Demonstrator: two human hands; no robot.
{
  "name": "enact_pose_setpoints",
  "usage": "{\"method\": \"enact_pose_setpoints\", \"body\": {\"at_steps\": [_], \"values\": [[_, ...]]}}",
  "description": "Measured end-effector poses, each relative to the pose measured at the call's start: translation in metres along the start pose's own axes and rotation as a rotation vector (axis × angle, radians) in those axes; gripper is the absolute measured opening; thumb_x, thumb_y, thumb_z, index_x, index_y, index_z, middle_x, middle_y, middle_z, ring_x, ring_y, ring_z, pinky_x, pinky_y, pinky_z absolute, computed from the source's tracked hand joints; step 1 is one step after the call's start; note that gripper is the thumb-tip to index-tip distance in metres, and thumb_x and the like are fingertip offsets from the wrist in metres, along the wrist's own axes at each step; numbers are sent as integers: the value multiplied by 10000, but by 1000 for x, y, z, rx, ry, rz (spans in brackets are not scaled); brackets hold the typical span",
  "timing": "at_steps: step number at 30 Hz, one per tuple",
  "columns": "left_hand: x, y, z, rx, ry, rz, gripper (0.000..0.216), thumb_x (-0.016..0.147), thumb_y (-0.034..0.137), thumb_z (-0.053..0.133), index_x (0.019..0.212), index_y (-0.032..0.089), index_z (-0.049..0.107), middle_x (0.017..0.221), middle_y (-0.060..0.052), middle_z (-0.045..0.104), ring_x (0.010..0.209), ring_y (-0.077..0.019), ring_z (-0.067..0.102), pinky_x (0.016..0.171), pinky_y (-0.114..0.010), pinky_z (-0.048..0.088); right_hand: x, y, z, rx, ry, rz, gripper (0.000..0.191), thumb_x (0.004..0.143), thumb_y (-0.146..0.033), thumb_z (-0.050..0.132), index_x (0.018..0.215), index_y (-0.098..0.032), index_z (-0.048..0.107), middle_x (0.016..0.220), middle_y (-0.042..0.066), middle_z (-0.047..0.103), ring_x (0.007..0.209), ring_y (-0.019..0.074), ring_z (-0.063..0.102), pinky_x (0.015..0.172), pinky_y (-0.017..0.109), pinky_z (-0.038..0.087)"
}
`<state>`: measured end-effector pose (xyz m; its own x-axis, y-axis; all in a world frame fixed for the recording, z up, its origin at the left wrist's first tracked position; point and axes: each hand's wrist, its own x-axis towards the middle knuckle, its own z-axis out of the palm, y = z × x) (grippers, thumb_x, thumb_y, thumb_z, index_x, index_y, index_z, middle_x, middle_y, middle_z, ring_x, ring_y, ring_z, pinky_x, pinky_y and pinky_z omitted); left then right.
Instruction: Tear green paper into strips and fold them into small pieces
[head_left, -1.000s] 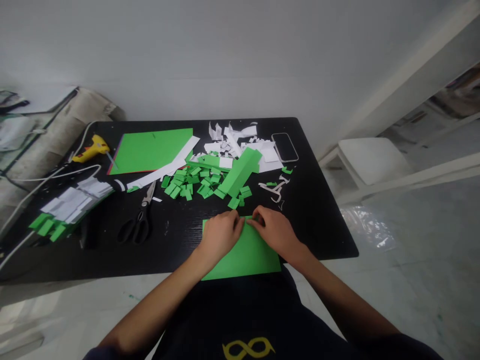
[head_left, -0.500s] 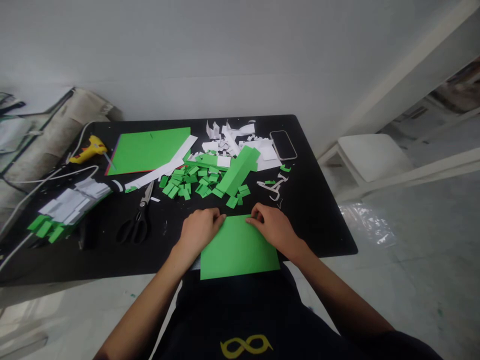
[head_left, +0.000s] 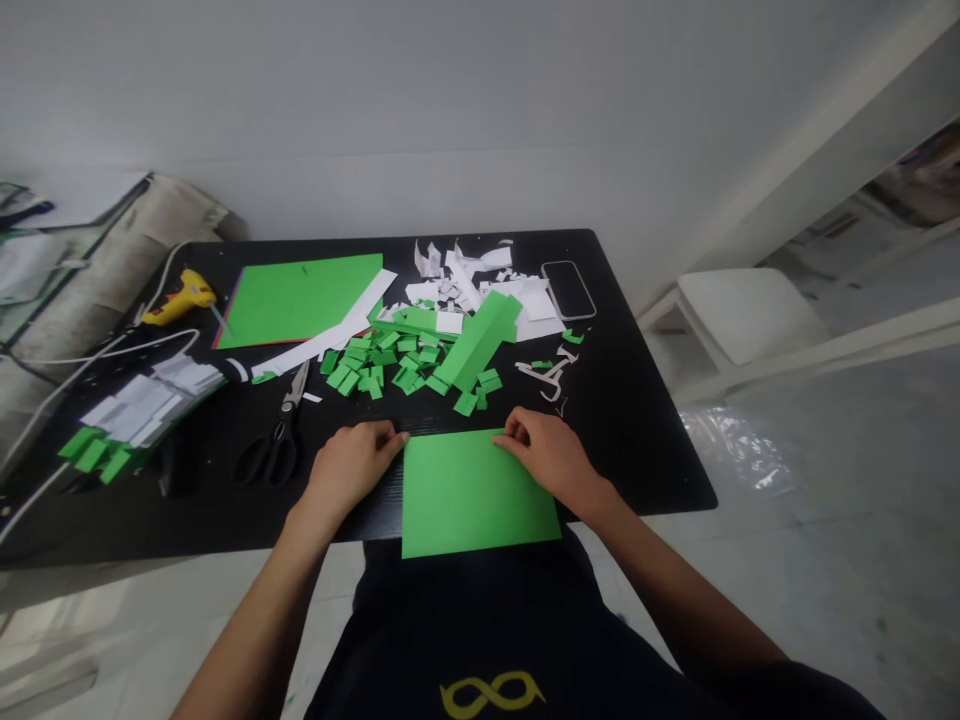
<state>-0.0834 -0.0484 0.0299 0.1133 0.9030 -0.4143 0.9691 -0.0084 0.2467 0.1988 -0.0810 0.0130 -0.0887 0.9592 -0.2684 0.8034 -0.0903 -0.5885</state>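
A green sheet of paper (head_left: 480, 500) lies at the table's front edge and sticks out over it towards my body. My left hand (head_left: 352, 462) has its fingers curled together, with the thumb tip at the sheet's far left corner. The fingers of my right hand (head_left: 551, 452) pinch the sheet's far edge, right of the middle. Just beyond it are a pile of small folded green paper pieces (head_left: 367, 362) and a longer green strip (head_left: 480, 345).
Black scissors (head_left: 271, 445) lie left of my left hand. Farther left are a layered white-and-green paper piece (head_left: 142, 410) and a yellow glue gun (head_left: 184, 297). Larger green sheets (head_left: 307, 295), white scraps (head_left: 461, 275) and a phone (head_left: 568, 290) lie at the back.
My left hand has slid left along the sheet's far edge, from near the middle to the far left corner. My right hand and the sheet have stayed nearly still.
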Motion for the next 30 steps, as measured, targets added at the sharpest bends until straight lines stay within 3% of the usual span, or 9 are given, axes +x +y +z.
{"method": "enact_pose_setpoints", "body": {"at_steps": [10, 19, 23, 26, 30], "values": [[0, -9, 2, -58, -23, 28, 367, 1036, 494, 491, 810, 251, 646, 829, -48, 743, 801, -264, 679, 665, -321, 343, 0, 2, 1, -3, 5, 6, 174, 976, -288, 791, 875, -220, 666, 853, 9, 762, 775, 188, 703, 648, 292, 402], [-2, -10, 2, -72, 30, -13, 373, 1030, 460, 491, 747, 244, 601, 776, -42, 713, 768, -253, 660, 657, -317, 335, 0, 1, 2, -4, 6, 9, 180, 977, -291, 787, 871, -222, 659, 858, 10, 763, 778, 192, 697, 663, 300, 410], [-2, -11, 5, -103, 61, -36, 377, 1021, 457, 511, 724, 247, 612, 704, -25, 685, 711, -240, 643, 646, -313, 324, -7, 8, -3, 98, 18, -95, 106, 995, -268, 741, 910, -222, 698, 876, 14, 746, 783, 184, 683, 706, 307, 469], [-2, -12, 6, -118, 64, -41, 383, 1019, 473, 513, 727, 251, 626, 682, -20, 673, 701, -242, 636, 645, -312, 319, -20, 18, -16, 169, -100, -243, 80, 944, -282, 807, 949, -223, 754, 950, 31, 730, 892, 206, 684, 835, 341, 531], [-2, -11, 6, -119, 69, -55, 405, 1020, 491, 502, 714, 251, 612, 687, -24, 674, 721, -249, 641, 650, -312, 319, -35, 29, -28, 87, -294, -308, 472, 767, -351, 977, 1199, -292, 796, 1239, 70, 677, 1202, 287, 608, 1063, 445, 515]]}}
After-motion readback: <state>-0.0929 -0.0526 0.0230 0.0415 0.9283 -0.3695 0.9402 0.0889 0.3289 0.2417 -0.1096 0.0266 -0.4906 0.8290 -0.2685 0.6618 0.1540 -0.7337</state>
